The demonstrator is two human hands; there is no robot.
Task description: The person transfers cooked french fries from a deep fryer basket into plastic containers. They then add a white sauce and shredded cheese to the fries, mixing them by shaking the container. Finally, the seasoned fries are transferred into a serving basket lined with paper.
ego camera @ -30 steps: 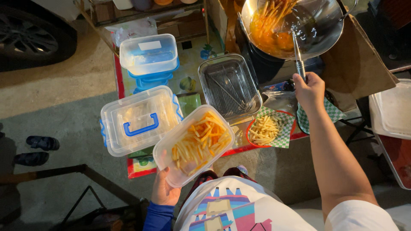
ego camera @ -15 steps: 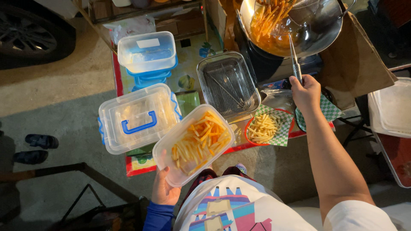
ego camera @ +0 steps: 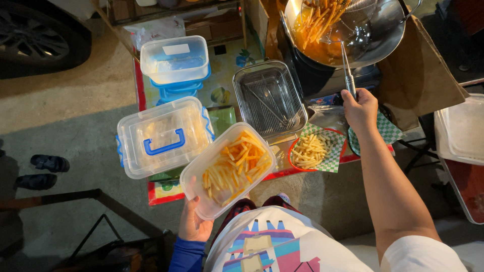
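Observation:
My left hand [ego camera: 194,225] holds a clear plastic tub of raw potato sticks [ego camera: 229,168] from below, tilted over the front edge of the low table. My right hand [ego camera: 360,107] grips the metal handle of a skimmer [ego camera: 348,70] that reaches into a steel wok [ego camera: 375,38]. Fries sit in orange oil in the wok [ego camera: 320,22], with the skimmer's mesh bowl among them. A red basket of cooked fries [ego camera: 312,150] on checked paper lies just left of my right wrist.
A steel draining tray with a wire rack [ego camera: 269,98] sits behind the tub. A clear lidded box with blue handle [ego camera: 164,136] and a stacked lidded container [ego camera: 175,60] stand to the left. White tray [ego camera: 461,133] at right; car wheel [ego camera: 35,38] and sandals [ego camera: 43,171] at left.
My right hand has kept hold of the skimmer handle and shifted slightly in the wok. The tub in my left hand has stayed about where it was.

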